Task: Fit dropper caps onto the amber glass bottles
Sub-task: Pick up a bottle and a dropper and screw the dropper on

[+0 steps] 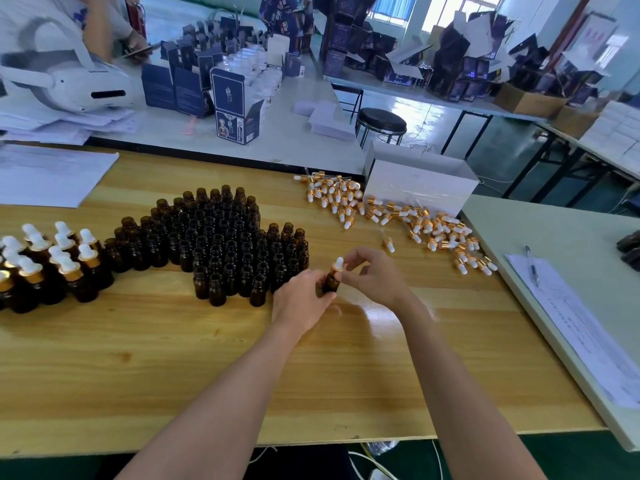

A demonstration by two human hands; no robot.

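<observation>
Head view: the person's left hand (300, 301) is wrapped round a small amber glass bottle (330, 282) just above the light wooden table (207, 358). The right hand (374, 277) pinches its white-bulbed gold-collared dropper cap (337, 265). Uncapped bottles (225, 244) crowd at 10 o'clock, loose caps (398, 216) at 1 o'clock. The bottle's probably light, slick and breakable, so grip the body and twist by the collar, not the squishy bulb.
</observation>
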